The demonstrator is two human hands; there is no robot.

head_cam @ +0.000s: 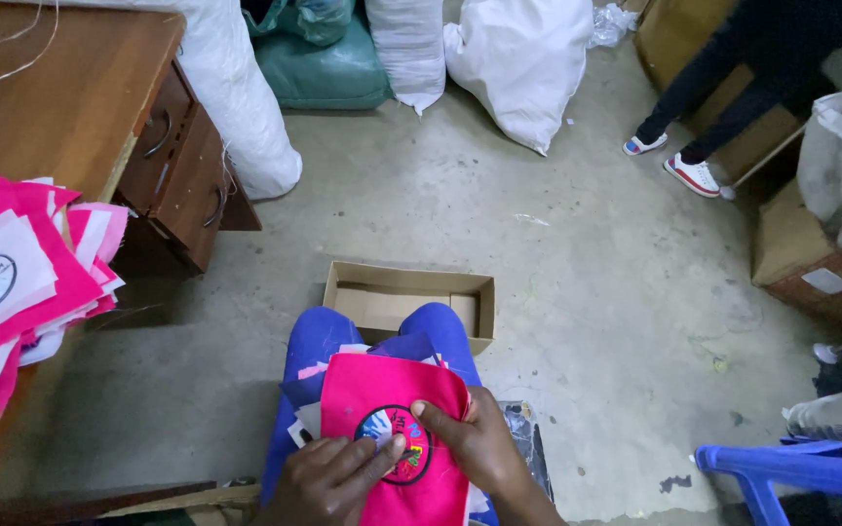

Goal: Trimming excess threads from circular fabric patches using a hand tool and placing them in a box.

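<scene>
step in hand: looks like they're working on the round printed patch (394,445) in the middle of the top pink cloth square (397,429), which sits on a small stack on their lap, near edge of the scene

left hand: left hand (328,479) lies on the near-left part of the square, fingers (389,448) stretched out almost flat, tips pressing on the patch, not curled round anything

right hand: right hand (479,443) comes in from the right, fingers bent, thumb and forefinger tips down on the patch's right rim. Can't tell if it's actually pinching the edge or just pressing on it

next move, my guess: needs a fine fingertip grip on the patch rim while the other hand keeps the cloth flat, otherwise the whole square lifts or bunches

under the top piece: more squares, white, pink and dark blue, edges poking out on the left of the lap stack (306,399)

box: open cardboard box (408,292) on the floor just beyond the knees, looks mostly empty

table: wooden table (70,88) far left with drawers, a fanned pile of pink and white squares (21,282) at its near end

room: bare concrete floor (577,321), big white sacks (518,68) and a green one along the far side, another person's legs and sneakers (694,175) far right by cartons, blue plastic chair (801,472) near right
</scene>
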